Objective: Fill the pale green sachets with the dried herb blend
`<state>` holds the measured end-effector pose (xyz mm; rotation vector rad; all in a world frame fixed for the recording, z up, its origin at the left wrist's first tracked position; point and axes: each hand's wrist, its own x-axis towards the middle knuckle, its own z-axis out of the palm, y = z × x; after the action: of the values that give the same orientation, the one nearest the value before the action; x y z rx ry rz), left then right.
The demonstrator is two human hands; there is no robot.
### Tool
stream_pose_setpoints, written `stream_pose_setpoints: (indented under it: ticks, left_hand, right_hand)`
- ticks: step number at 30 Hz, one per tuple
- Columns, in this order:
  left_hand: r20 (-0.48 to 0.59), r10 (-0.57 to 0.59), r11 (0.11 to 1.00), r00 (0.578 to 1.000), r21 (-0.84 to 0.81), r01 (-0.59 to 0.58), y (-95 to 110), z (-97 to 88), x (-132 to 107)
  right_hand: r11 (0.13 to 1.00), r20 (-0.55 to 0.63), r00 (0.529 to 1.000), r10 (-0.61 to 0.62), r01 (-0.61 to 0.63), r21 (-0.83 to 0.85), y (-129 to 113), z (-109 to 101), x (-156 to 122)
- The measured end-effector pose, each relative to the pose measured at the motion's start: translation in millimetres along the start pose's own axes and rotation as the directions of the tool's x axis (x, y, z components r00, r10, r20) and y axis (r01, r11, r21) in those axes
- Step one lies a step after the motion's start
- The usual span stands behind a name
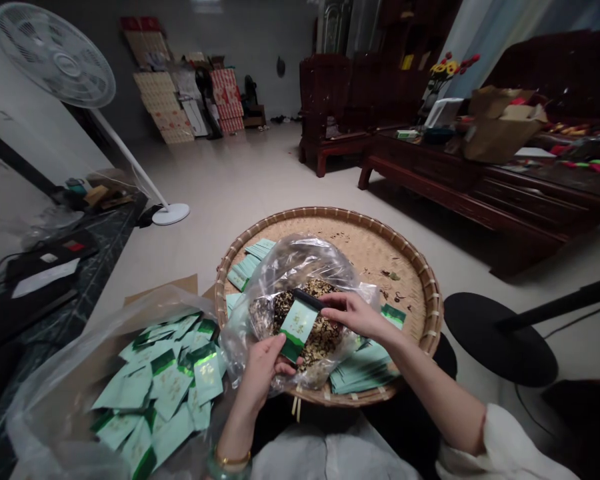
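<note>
A pale green tea sachet point(299, 324) with gold lettering and a dark green band is tilted above an open clear plastic bag point(305, 257). My left hand point(266, 365) pinches the sachet by its lower left edge. At the sachet's upper end, my right hand point(353, 313) has its fingers closed on a short black bar-like tool point(307, 299); whether it sits inside the sachet's mouth or across it, I cannot tell. Inside the bag lies a loose dried mix point(325, 339) of dark and yellowish bits. The bag stands in a round woven bamboo tray point(427, 293).
Flat sachets point(363, 368) are stacked at the tray's right, and others point(245, 270) at its left. A large plastic bag point(45, 407) full of sachets stands left. A white fan point(170, 213), a black stand base point(500, 340) and a dark wooden table point(430, 167) surround the tray.
</note>
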<state>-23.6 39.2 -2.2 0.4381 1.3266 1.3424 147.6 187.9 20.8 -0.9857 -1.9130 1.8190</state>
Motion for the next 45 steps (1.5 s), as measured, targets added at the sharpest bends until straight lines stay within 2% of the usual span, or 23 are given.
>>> stream_pose_setpoints:
  ticks: [3,7,9,14,19,24,26,28,31,33,34,36,40,42,45]
  left_hand:
    - [-0.001,-0.004,1.0,1.0,0.006,0.004,-1,0.2,0]
    - [-0.01,-0.004,1.0,1.0,-0.003,0.004,-2,-1.7,-1]
    - [-0.012,-0.004,1.0,1.0,-0.008,0.004,-2,-2.2,-1]
    - [0.004,0.004,1.0,1.0,0.002,-0.004,0,-0.7,-1]
    - [0.001,0.0,1.0,1.0,0.003,0.0,0,0.8,-1]
    - [-0.029,-0.002,0.999,1.0,-0.041,0.001,-2,-3.3,0]
    - [-0.054,0.011,0.998,0.999,-0.067,-0.015,-1,-5.3,0]
    - [-0.055,0.016,0.996,0.998,-0.083,-0.021,-1,-6.4,0]
    - [-0.025,0.011,0.997,1.0,-0.082,-0.013,0,-5.9,-2]
    - [-0.01,0.01,0.998,1.0,-0.07,-0.011,0,-5.2,-3]
    - [-0.005,0.011,0.998,1.0,-0.06,-0.011,0,-4.9,-3]
    - [0.009,0.011,1.0,1.0,-0.029,-0.011,-1,-4.4,-3]
    - [0.066,0.019,0.998,0.998,0.062,-0.023,-2,-2.7,-2]
    - [0.092,0.023,0.993,0.996,0.113,-0.034,-3,-1.7,-2]
    - [0.111,0.027,0.986,0.993,0.163,-0.045,-4,-1.7,-2]
  right_hand:
    - [1.0,-0.02,1.0,0.006,-0.006,-0.009,0,2,1]
    - [0.994,0.051,0.998,0.026,-0.031,0.107,0,-2,-2]
    - [0.99,0.051,0.998,0.043,-0.049,0.135,0,-3,-3]
    - [0.998,0.028,1.0,0.013,-0.014,0.064,4,3,-4]
    - [0.999,-0.045,0.998,-0.036,0.035,-0.02,6,10,-3]
    - [0.999,-0.01,1.0,-0.007,0.007,0.034,5,-3,-4]
    - [0.997,-0.055,0.998,-0.042,0.038,-0.068,9,-14,-3]
    - [0.953,-0.1,0.986,-0.134,0.101,-0.287,15,-24,0]
    - [0.76,-0.094,0.957,-0.274,0.156,-0.631,28,-34,5]
    - [0.648,-0.081,0.951,-0.297,0.138,-0.749,34,-34,9]
    - [0.622,-0.081,0.949,-0.304,0.133,-0.772,35,-32,9]
    - [0.644,-0.097,0.942,-0.322,0.143,-0.751,32,-25,9]
    - [0.82,-0.13,0.933,-0.334,0.22,-0.529,12,-1,5]
    - [0.827,-0.108,0.919,-0.38,0.285,-0.485,2,13,4]
    - [0.803,-0.132,0.891,-0.433,0.316,-0.506,-3,28,6]
